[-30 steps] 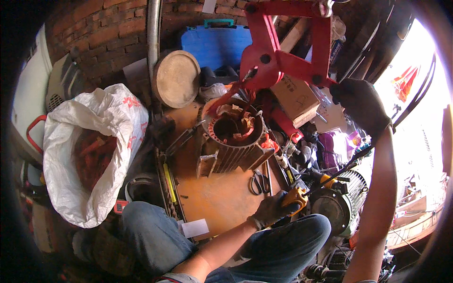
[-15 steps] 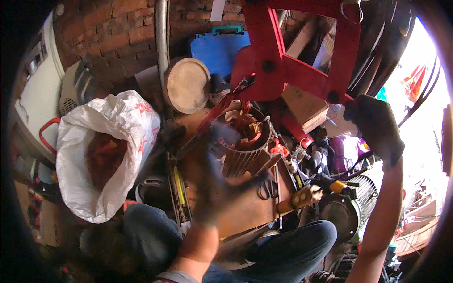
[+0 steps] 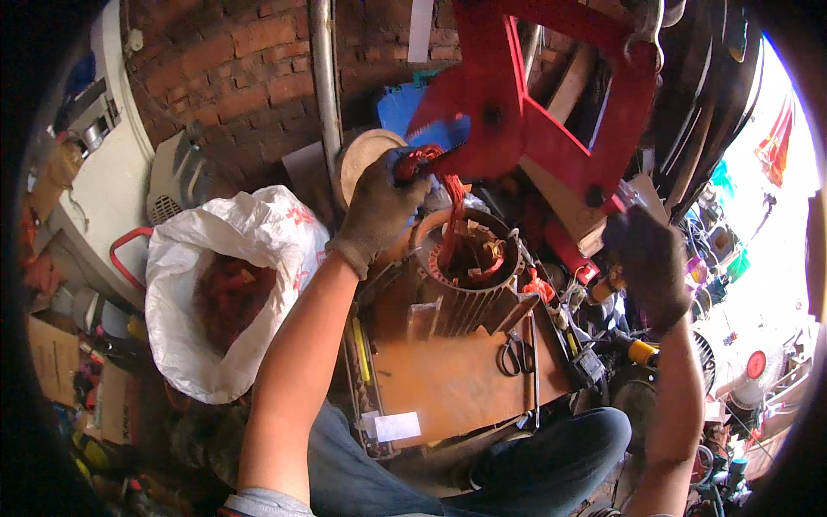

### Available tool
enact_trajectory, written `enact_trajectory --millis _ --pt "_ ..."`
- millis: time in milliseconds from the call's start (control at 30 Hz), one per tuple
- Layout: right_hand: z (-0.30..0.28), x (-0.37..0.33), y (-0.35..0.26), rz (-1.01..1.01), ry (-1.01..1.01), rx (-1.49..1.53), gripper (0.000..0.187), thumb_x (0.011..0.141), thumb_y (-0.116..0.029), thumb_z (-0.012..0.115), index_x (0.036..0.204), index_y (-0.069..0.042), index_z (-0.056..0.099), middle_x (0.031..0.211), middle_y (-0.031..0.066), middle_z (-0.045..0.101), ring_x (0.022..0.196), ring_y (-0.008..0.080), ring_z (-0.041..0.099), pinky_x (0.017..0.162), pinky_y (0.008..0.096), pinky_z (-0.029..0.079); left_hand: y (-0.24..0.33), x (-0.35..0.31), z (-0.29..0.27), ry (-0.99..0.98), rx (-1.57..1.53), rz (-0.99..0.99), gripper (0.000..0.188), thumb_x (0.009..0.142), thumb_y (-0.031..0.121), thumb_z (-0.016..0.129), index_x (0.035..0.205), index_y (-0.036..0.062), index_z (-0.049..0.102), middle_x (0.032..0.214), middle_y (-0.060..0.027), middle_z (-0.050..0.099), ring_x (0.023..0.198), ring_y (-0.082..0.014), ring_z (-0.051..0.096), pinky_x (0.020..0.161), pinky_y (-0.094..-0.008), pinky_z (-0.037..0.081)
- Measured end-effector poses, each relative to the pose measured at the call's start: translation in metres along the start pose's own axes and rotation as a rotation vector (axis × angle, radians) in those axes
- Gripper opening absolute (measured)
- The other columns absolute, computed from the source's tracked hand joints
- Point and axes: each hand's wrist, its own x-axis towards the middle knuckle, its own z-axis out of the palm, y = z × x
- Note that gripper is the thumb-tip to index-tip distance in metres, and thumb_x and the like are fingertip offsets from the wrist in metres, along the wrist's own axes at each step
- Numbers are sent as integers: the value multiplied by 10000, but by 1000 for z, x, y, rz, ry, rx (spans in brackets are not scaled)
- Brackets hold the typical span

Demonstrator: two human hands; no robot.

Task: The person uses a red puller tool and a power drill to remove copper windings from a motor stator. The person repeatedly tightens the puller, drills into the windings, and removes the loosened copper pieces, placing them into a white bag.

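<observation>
My left hand (image 3: 379, 205), in a dark work glove, is closed around a bundle of red copper wire (image 3: 455, 207). The wire runs down into a finned round motor housing (image 3: 465, 297). Right above hangs a red metal jaw-like tool with an open frame (image 3: 586, 164), its jaw close to the wire; contact between the two cannot be made out. My right hand (image 3: 650, 267), gloved and slightly blurred, is closed at the end of the tool's arm. The fingers partly hide the grip there.
A brown board (image 3: 448, 370) lies under the housing, with black scissors (image 3: 515, 353) on it. To the left stands a white woven sack (image 3: 185, 345) holding reddish scraps. Behind are a round lid (image 3: 362, 159), a metal pole (image 3: 326, 86) and a blue case (image 3: 392, 108). Clutter fills the right.
My left hand has risen from the front of the housing to the wire bundle by the jaw. My right hand has moved down and left, and the tool's arm has swung lower. The view has shifted.
</observation>
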Motion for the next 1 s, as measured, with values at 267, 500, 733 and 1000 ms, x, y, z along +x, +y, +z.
enact_trajectory --millis 267,500,733,1000 --pt "72 1 -69 519 480 1083 158 995 -185 607 992 -27 619 746 88 628 752 112 538 682 332 480 13 -3 -68 30 -271 -237 235 961 294 677 1046 79 717 769 18 618 620 -51 531 537 -247 440" --pt "97 -17 -15 488 428 966 210 1038 -179 535 994 -8 648 794 31 666 728 121 577 669 307 470 54 -78 -234 306 -153 -231 269 977 171 635 1221 59 642 1020 -40 749 528 21 448 442 -153 306" --pt "98 -4 -10 476 391 996 228 1055 -188 504 1026 -3 635 833 56 670 759 121 596 720 312 490 59 -127 -376 191 -88 -557 272 982 141 576 1199 8 671 957 -48 756 472 19 406 401 -159 327" --pt "99 1 -7 413 295 728 138 1005 -113 526 1020 -37 640 860 130 693 784 252 696 697 351 530 -102 -113 -356 -154 270 -1165 378 866 204 701 1196 22 676 942 -90 753 532 -123 563 463 -305 460"
